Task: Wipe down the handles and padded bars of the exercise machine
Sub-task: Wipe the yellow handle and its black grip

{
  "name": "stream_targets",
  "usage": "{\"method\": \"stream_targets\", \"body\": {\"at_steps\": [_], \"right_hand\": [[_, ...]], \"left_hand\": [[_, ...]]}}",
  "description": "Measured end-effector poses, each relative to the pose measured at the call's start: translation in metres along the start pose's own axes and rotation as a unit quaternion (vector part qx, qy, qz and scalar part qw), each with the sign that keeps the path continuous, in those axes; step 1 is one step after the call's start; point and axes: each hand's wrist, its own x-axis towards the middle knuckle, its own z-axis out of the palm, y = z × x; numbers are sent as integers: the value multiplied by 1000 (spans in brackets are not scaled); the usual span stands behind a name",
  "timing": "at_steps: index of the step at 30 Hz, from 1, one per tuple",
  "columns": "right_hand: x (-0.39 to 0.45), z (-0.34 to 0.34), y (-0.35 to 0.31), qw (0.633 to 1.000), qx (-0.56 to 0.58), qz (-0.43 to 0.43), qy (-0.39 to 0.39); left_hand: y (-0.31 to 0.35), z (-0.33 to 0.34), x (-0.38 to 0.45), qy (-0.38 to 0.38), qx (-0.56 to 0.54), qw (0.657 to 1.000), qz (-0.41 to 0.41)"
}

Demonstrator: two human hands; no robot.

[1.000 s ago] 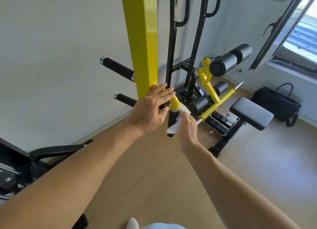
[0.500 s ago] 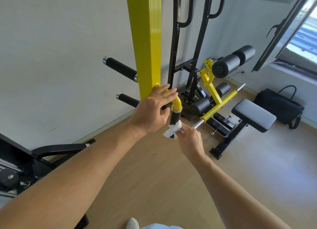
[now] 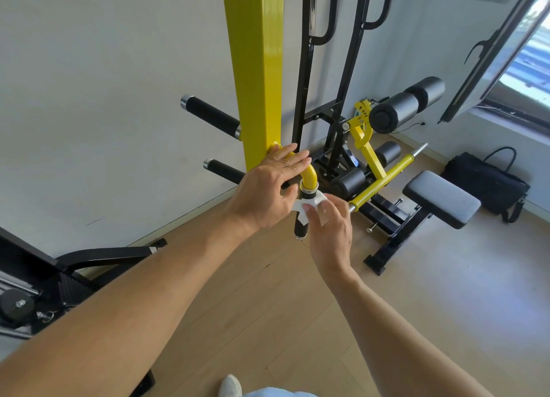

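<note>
A yellow upright post (image 3: pixel 257 69) carries a curved yellow arm (image 3: pixel 309 175) that ends in a short black handle (image 3: pixel 300 228) pointing down. My left hand (image 3: pixel 268 191) rests on top of the curved arm with its fingers spread. My right hand (image 3: pixel 330 227) holds a white wipe (image 3: pixel 311 204) wrapped around the upper part of the black handle. Two black padded bars (image 3: pixel 212 117) (image 3: pixel 226 169) stick out left of the post. Black foam rollers (image 3: pixel 407 103) sit further back.
A grey padded seat (image 3: pixel 440 199) on a black frame stands to the right, with a yellow bar (image 3: pixel 384 181) beside it. A black bag (image 3: pixel 488 182) lies by the wall under the window. Another black machine (image 3: pixel 44 277) is at lower left. The floor is light wood.
My right hand has slid the wipe up from the handle's lower end to its top, just under the yellow arm. My left hand has stayed on the curved arm.
</note>
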Motion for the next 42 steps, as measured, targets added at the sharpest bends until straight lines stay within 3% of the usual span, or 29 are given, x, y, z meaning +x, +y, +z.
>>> {"method": "stream_targets", "body": {"at_steps": [5,16,23,28,34,40,42], "right_hand": [[-3,-1,-12,989,110,99,-20],[7,9,-13,998,64,2,-1],[11,12,3,996,-27,38,-80],[23,8,-11,999,11,-30,-26],[-2,20,24,986,-66,40,-147],[10,9,-3,999,49,-6,-22],[11,10,0,998,59,-10,-17]], "left_hand": [[-1,-1,-1,0,0,1000,1],[-2,-1,-2,-5,0,1000,3],[-3,-1,-2,-13,-4,1000,1],[-1,0,-3,-9,-2,1000,2],[-4,-1,-3,-13,-6,1000,3],[-2,-1,-4,-13,-10,1000,-1],[-2,-2,-4,-11,-10,1000,-2]]}}
